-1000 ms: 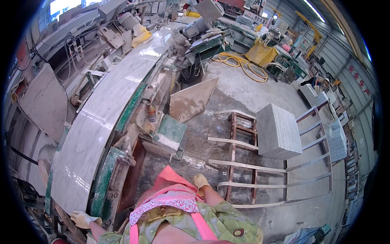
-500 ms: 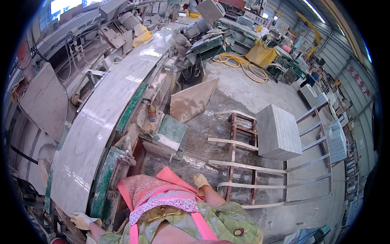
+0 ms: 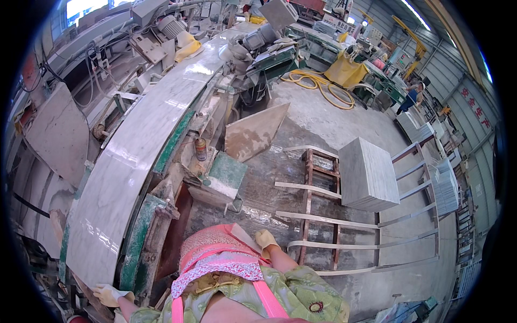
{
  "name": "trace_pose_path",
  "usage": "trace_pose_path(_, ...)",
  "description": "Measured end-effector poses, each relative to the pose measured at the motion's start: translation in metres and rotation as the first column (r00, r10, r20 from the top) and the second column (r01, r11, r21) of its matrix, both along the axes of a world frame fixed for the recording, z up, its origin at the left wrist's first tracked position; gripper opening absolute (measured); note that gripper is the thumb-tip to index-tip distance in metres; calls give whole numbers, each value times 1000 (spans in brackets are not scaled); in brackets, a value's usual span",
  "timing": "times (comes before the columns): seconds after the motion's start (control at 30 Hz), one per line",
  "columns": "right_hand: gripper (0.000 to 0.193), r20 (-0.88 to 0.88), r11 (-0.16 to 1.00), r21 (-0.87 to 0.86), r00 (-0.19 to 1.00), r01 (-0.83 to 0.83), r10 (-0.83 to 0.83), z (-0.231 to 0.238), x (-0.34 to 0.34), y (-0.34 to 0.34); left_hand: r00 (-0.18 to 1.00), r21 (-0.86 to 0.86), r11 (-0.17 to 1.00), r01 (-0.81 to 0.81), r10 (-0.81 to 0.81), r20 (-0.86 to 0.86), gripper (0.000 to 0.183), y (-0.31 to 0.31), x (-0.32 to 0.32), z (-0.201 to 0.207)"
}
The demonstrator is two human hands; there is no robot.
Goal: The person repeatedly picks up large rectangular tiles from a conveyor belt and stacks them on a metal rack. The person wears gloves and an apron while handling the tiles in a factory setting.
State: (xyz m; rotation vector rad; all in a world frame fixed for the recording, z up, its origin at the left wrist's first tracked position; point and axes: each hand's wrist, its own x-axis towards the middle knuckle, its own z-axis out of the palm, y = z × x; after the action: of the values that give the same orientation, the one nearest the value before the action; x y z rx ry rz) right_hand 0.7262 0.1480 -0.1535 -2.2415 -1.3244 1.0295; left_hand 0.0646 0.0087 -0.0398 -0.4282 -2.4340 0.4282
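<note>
A long, polished white-grey marble slab lies along the machine bed at my left. At its near end, my left hand, in a pale cream glove, has its fingers stretched out at the slab's corner, holding nothing. My right hand, gloved the same way, hangs beside the pink apron at my front. Its fingers are foreshortened, so their closure is unclear, and no object shows in it. Green metal edging runs along the slab's right side.
A stack of marble tiles stands on a low slatted metal rack to the right. A spray can sits on the machine ledge. A brown-stained stone panel leans beyond. Yellow hose coils on the floor. Another person stands far right.
The apron's spread left side has swung inward and its hem has folded over. Both my hands stay almost where they were. The distant person at right appears more upright.
</note>
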Motion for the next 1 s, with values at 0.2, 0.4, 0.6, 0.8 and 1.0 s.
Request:
trace_pose_path(0.2, 35, 31, 999, 44, 1000, -4, 3, 4, -2, -1, 988, -17, 1000, -9, 7, -156, 10, 9, 24, 22)
trace_pose_path(0.4, 35, 30, 999, 6, 999, -42, 42, 6, -4, 2, 985, -22, 1000, 19, -23, -172, 14, 0, 17, 14)
trace_pose_path(0.6, 37, 26, 997, -28, 997, -77, 78, -5, -7, 3, 998, -5, 1000, 13, -13, -68, 19, -2, 11, 15)
trace_pose_path(0.8, 37, 38, 998, 54, 999, -34, 32, -13, -21, 5, 803, 354, 887, -297, 32, 595, 71, -19, -68, -15)
trace_pose_path(1.0, 39, 66, 994, 0, 992, -107, 107, 21, -47, 20, 817, 401, 877, -263, -19, 577, 76, -8, -65, 10)
